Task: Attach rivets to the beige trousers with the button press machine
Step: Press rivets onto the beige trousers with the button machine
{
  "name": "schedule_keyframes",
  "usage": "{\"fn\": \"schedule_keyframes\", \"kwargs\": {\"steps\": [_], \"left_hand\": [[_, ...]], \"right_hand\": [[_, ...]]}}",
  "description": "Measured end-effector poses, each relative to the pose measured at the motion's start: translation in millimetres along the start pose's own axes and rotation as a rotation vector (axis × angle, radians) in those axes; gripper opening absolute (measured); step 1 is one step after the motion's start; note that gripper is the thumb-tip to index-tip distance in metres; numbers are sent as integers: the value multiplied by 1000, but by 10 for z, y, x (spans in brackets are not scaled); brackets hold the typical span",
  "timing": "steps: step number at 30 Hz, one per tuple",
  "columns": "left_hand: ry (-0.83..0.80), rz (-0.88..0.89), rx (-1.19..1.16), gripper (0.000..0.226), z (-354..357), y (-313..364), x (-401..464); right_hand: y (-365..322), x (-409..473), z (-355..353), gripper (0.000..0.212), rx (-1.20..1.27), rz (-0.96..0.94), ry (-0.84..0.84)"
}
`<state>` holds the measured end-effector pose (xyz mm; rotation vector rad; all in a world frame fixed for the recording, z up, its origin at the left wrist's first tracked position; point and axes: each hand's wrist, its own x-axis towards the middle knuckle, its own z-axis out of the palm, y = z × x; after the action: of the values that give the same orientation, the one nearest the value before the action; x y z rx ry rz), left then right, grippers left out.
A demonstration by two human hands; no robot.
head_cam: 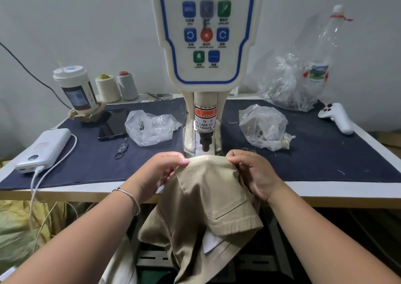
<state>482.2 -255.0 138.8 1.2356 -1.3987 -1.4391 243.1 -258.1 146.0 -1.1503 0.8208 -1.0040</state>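
1. The beige trousers (206,197) hang over the front edge of the table (325,188), their top fold raised just under the button press machine (206,66).
2. The left hand (160,170) pinches the fold's left corner between thumb and curled fingers; its grip is pressed onto the cloth.
3. The right hand (253,173) pinches the right corner the same way, fingers curled over the edge.
4. The punch (205,142) stands just beyond the fold, between the 2 hands and slightly above the cloth.
5. The stretched edge runs left to right, so the coming move, as I judge it, is a short push straight away from the person to bring the cloth under the punch.
6. Both hands sit about equally near the punch; the fingertips should stay wide of it.
7. Bags, probably of rivets (149,127), lie left and right of the machine.
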Motion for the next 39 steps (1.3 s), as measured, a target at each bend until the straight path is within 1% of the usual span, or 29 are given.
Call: {"fn": "schedule_keyframes", "kwargs": {"steps": [4, 6, 11, 19, 29, 36, 39], "left_hand": [[-18, 5, -88, 33, -24, -40, 1], [-23, 7, -94, 33, -28, -46, -1], [-8, -3, -65, 26, 3, -15, -16], [37, -34, -86, 29, 82, 44, -53], [20, -26, -68, 27, 51, 4, -16], [32, -33, -48, 26, 74, -1, -19], [59, -41, -60, 25, 96, 26, -20]], "right_hand": [[26, 6, -26, 22, 50, 24, -36], [42, 15, -37, 19, 57, 29, -47], [63, 37, -40, 25, 52, 4, -24], [71, 44, -32, 27, 54, 2, -1], [79, 53, -50, 22, 46, 5, -14], [62, 23, -35, 30, 22, -13, 5], [43, 28, -20, 30, 27, -14, 26]]}}
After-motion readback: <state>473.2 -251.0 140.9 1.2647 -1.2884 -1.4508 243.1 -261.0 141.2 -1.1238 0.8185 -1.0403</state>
